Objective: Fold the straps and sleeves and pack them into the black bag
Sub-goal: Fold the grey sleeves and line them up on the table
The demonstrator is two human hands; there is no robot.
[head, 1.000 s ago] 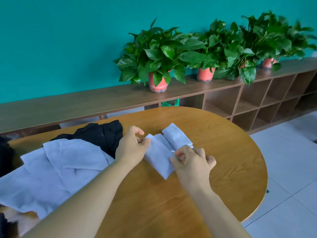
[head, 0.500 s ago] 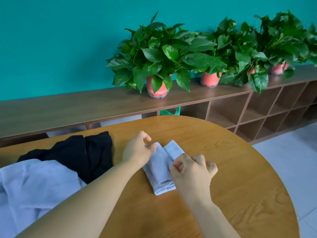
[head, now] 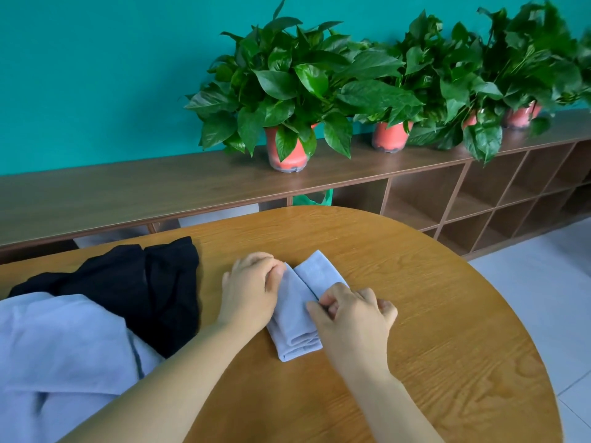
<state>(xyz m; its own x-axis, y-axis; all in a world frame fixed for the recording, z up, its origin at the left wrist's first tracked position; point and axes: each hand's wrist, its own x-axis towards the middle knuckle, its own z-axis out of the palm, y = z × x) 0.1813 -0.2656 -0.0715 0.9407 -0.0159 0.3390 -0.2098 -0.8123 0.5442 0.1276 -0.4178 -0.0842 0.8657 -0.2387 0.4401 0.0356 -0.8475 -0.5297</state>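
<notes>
So the folded sleeve (head: 295,318) lies on the table (head: 431,346), long way pointing away, pinched by L hand (head: 249,289) and R hand (head: 351,321) — black bag (head: 144,282) sits to the left, nearer L hand.

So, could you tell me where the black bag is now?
In the head view the black bag lies left on the table, beside the left hand, behind the pale blue cloth.

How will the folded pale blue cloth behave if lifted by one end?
Probably floppy: the folded pale blue cloth shows soft rolled layers at its near end. It would likely unfold, since the left hand and right hand both pinch it. It looks thin, so probably light.
</notes>
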